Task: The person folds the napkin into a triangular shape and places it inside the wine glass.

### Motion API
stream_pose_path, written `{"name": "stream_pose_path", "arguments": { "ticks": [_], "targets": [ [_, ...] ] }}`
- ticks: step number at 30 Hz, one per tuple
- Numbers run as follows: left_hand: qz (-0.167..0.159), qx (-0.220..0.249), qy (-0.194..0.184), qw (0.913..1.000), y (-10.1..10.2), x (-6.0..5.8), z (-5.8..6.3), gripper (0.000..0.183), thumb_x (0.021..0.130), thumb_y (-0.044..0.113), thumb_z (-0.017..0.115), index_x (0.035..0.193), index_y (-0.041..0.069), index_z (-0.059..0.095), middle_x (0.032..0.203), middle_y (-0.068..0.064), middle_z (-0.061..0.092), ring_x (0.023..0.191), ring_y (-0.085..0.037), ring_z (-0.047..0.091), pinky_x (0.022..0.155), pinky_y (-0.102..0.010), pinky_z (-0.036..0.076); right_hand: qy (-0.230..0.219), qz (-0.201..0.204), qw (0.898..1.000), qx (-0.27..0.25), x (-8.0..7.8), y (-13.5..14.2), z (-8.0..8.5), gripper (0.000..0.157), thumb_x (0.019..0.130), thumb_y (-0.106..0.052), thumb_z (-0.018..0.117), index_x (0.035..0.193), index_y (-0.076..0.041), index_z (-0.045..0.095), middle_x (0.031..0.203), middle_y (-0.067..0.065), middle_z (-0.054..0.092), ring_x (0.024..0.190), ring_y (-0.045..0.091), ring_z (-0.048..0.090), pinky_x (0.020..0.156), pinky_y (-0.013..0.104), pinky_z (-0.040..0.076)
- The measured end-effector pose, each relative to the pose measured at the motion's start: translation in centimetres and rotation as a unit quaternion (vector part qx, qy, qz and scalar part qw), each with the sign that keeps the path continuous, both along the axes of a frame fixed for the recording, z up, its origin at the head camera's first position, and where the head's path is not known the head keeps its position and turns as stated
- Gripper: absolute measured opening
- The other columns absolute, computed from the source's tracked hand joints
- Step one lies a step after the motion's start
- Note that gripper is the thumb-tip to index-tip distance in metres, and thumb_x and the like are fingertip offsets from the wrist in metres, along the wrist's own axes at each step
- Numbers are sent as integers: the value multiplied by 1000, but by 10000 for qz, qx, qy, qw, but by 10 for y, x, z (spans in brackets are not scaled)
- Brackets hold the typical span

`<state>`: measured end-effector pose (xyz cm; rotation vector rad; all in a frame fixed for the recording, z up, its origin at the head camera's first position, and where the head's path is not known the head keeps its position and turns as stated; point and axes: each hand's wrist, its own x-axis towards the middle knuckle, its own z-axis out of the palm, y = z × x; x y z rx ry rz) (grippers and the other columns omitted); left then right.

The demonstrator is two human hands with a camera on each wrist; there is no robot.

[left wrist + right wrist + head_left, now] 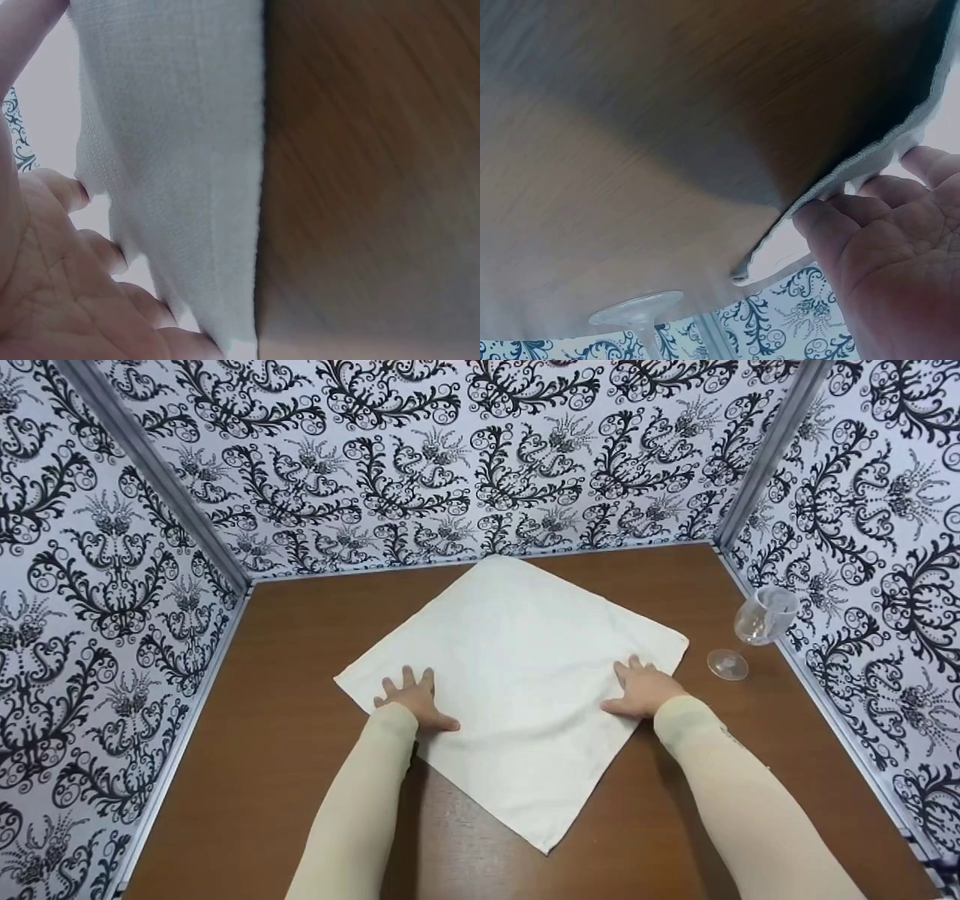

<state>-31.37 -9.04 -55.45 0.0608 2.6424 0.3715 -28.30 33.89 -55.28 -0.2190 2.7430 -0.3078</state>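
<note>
A white cloth napkin (517,660) lies spread out as a diamond on the table, one corner toward the back wall and one toward the person. On its left part rests the left hand (416,701), fingers spread and fingertips touching the fabric. The right hand (641,690) touches the right part near the edge, its fingers also spread. Slight wrinkles run across the cloth between the hands. In the left wrist view, fingertips (105,251) press on the cloth near its straight edge. The right wrist view shows the fingertips (821,221) at the napkin's hem, which lifts slightly.
A clear stemmed wine glass (765,619) stands on the brown wooden table (292,645), right of the napkin's right corner. Black-and-white patterned walls (420,457) with grey frame strips enclose the table at the back and both sides.
</note>
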Motion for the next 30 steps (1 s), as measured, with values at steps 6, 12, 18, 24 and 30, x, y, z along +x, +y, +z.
{"name": "stream_pose_path", "arguments": {
  "ticks": [6,12,18,24,30],
  "targets": [
    [109,121,13,9999,-4,-1,-2,132,75,70,85,171,20,11,177,-21,-6,160,-54,-7,125,-75,8,207,-25,9997,-153,-4,4,-1,91,99,-53,62,159,9,35,163,41,27,151,62,26,123,67,29],
    [54,73,46,9999,-8,1,-7,132,76,77,78,171,16,11,176,-25,-4,160,-56,-5,126,-74,11,515,-35,9986,-123,-4,18,-2,86,102,-47,60,159,11,32,163,44,22,150,66,21,124,69,24],
    [93,116,-84,9999,-10,0,-7,134,74,77,80,171,17,9,175,-26,-7,159,-56,-8,125,-75,9,5,-40,9997,-242,2,22,2,91,103,-49,59,162,10,24,165,45,10,151,68,12,123,72,22],
    [83,106,4,9999,-10,-2,-10,134,73,75,82,171,16,12,175,-26,-4,159,-56,-5,124,-76,10,-60,-15,9999,-132,2,20,2,96,101,-53,60,162,10,22,165,45,10,151,68,12,123,71,23],
    [25,9,90,10000,-9,-1,-11,132,75,77,79,171,17,12,176,-25,-3,160,-56,-3,125,-74,12,-93,-55,9999,-96,1,20,-1,97,101,-54,59,163,10,20,165,45,8,151,68,11,123,71,22]
  ]
}}
